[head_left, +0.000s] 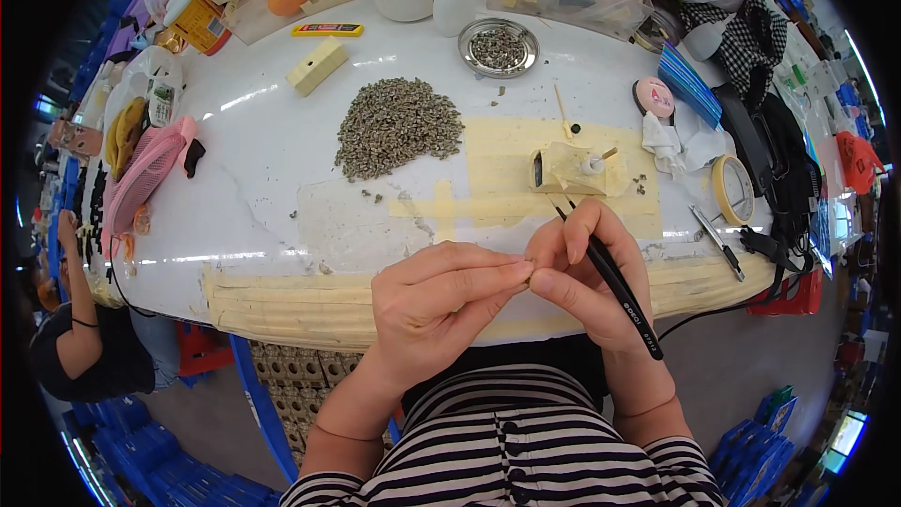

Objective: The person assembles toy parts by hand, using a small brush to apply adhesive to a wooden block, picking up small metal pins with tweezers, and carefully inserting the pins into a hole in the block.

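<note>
My left hand (427, 305) is closed in a pinch in front of my body. Its fingertips meet those of my right hand (610, 305) around a tiny piece, mostly hidden, whose kind I cannot make out. Black tweezers (621, 289) lie across my right hand, held in its fingers, with their tips pointing away from me toward a tape-wrapped block (561, 174) with a small white nozzle on it. Beyond my hands, to the left, lies a heap of small grey-brown metal parts (396, 127). More such parts sit in a round metal dish (463, 64) at the back.
A cream block (317, 66) and a yellow box-shaped item (327, 30) lie back left. A white squeeze bottle (454, 2) stands behind. At right are a tape roll (721, 190), a pen-like tool (716, 242) and a black bag (784, 150). Another person (89, 347) sits at left.
</note>
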